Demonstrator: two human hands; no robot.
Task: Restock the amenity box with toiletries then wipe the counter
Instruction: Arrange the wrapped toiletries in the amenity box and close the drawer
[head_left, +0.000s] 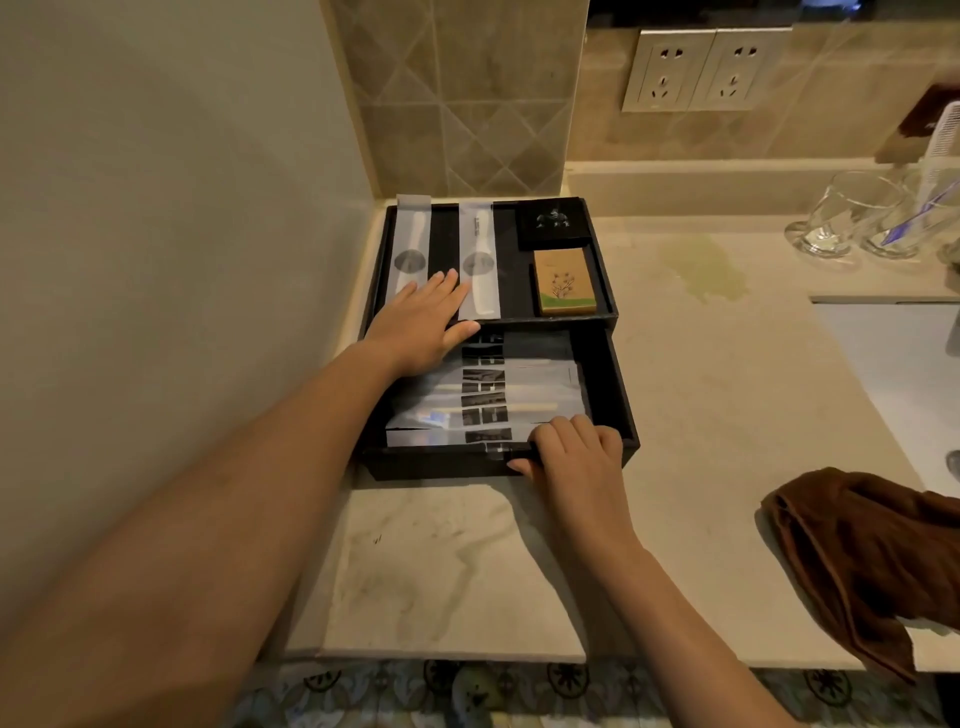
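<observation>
Pale stone counter (701, 395) with a yellowish stain, not yet wiped; brown cloth (872, 561) bunched at the near right edge, well apart from both hands, likely waiting for that step. Black amenity box (602, 270) tucked into the wall corner, drawer (613, 395) pulled out toward the viewer. Left hand (421, 327) flat and open on the top tray's front edge, fingertips touching a wrapped comb (480, 260), probably bracing the box against sliding. Right hand (571, 452) curled over the drawer's front wall, fingers inside, thumb outside, gripping it. Stacked toiletry sachets (483, 400) inside the drawer, just under those fingers; print too blurred to read. Small kraft soap box (563, 280) in the right compartment.
</observation>
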